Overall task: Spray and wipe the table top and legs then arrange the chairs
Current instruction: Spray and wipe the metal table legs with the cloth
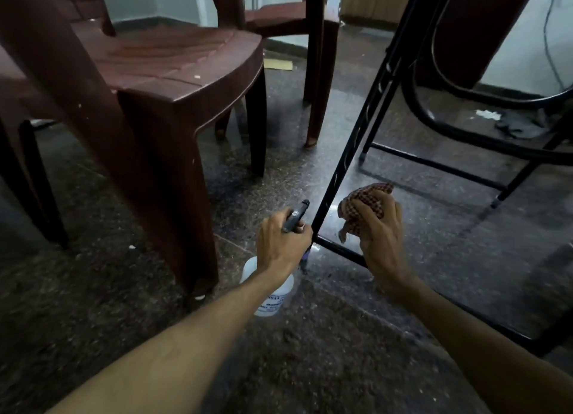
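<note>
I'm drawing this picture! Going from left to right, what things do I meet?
Brown chair → left hand gripping the spray bottle → black table leg → right hand holding the checked cloth.

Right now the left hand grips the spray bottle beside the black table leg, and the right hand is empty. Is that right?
Not quite. The right hand is not empty: the head view shows it gripping a bunched red checked cloth. The rest holds: the left hand grips the spray bottle beside the black table leg.
</note>
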Demonstrator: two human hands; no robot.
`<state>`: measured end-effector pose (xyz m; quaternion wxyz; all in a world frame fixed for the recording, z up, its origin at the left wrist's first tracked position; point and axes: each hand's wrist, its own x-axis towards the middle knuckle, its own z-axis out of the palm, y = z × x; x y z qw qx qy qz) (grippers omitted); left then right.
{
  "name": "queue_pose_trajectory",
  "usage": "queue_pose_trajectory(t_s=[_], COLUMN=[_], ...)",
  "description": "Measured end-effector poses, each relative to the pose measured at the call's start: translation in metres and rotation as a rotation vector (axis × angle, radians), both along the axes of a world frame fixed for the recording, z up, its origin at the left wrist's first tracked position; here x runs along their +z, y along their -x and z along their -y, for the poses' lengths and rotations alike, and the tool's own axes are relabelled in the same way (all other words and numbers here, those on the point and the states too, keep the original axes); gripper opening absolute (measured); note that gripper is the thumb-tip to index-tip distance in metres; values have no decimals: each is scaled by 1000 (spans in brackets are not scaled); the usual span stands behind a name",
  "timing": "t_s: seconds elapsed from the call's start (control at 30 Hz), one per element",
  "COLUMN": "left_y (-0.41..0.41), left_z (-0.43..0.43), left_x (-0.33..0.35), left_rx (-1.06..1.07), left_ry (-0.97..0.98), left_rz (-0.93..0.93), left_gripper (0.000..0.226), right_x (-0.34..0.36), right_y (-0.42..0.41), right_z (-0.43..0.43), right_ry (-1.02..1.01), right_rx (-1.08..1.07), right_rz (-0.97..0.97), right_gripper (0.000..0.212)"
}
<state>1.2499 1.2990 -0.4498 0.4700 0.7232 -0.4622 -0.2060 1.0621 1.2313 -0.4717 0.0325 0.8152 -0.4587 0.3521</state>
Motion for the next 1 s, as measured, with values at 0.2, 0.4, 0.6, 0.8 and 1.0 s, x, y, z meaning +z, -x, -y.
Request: queue_pose_trajectory(t_s=[0.2, 0.4, 0.6, 0.8, 1.0], left_y=[15, 22, 22, 11, 2], left_z=[16, 42, 49, 49, 45], left_x=[74, 137, 157, 153, 148], left_rx=[-36, -82, -89, -80, -67], left_ry=[123, 280, 299, 304, 292], left_rz=[-36, -118, -71, -89, -89], left_gripper=[23, 30, 31, 29, 34], right_x=[74, 145, 180, 219, 187], right_y=[0, 6, 1, -25, -24], right_z=[-2, 6, 12, 64, 49], right_ry=[71, 226, 276, 292, 309], right_rx=[-37, -17, -26, 101, -56], right_rz=[127, 246, 208, -218, -343], right_gripper=[51, 48, 46, 45, 68])
